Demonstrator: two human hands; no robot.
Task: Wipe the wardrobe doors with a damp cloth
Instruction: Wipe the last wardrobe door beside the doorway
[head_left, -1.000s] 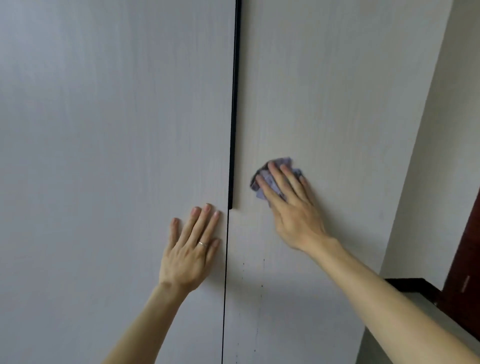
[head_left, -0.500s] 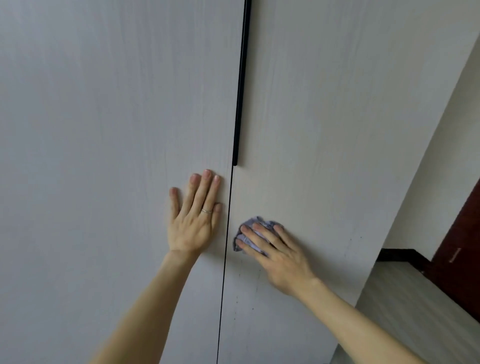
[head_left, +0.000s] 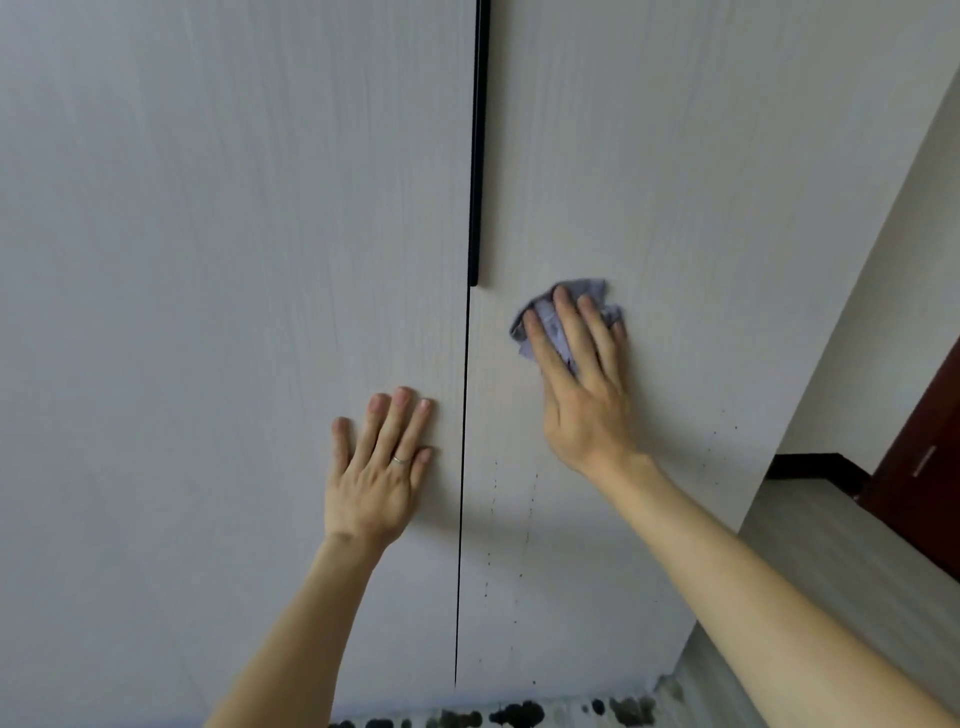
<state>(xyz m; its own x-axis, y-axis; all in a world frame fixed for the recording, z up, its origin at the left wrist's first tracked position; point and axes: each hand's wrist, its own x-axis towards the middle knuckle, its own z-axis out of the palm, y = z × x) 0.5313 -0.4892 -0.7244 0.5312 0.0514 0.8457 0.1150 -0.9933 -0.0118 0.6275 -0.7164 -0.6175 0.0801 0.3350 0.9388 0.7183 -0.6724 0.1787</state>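
As the right hand (head_left: 582, 395) swept back up from its lower pass, its straight, parted fingers pressed the cloth (head_left: 589, 288) under their tips on the right door (head_left: 701, 208); the left hand (head_left: 374, 478), fingers extended, braced the left door (head_left: 208, 260). Wiping evidently continued.

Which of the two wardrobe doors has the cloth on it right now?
The right door: the right hand presses the purple cloth on it. The left door has only the bare left hand.
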